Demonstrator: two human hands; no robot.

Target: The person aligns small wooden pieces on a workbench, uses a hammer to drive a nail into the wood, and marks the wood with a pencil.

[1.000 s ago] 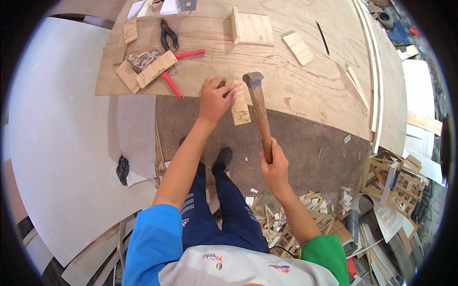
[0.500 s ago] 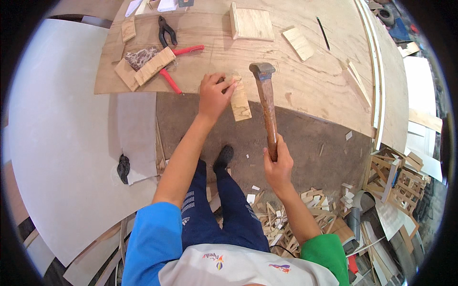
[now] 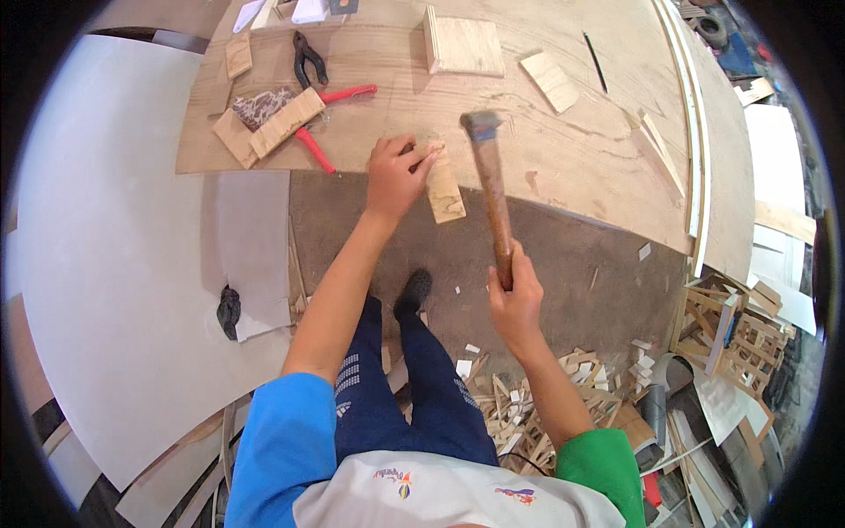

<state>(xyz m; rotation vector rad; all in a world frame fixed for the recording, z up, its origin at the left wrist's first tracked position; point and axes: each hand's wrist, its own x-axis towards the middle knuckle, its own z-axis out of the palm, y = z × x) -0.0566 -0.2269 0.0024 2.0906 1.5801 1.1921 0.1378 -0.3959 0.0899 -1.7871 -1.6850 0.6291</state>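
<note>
My right hand is wrapped round the lower end of a hammer's wooden handle. The hammer points away from me, its blurred metal head over the workbench edge, right of a small plywood strip. That strip juts past the near edge of the bench toward me. At its far end my left hand has thumb and fingertips pinched together against the wood. Whatever sits between those fingertips is too small to make out.
On the plywood workbench lie black pincers, a red-handled tool partly under wood offcuts, a plywood block, a loose piece and a dark pencil. Wood scraps litter the floor. A white sheet stands left.
The hammer and my right hand have shifted slightly up and away from me, the hammer head now blurred. My left hand keeps its place at the plywood strip.
</note>
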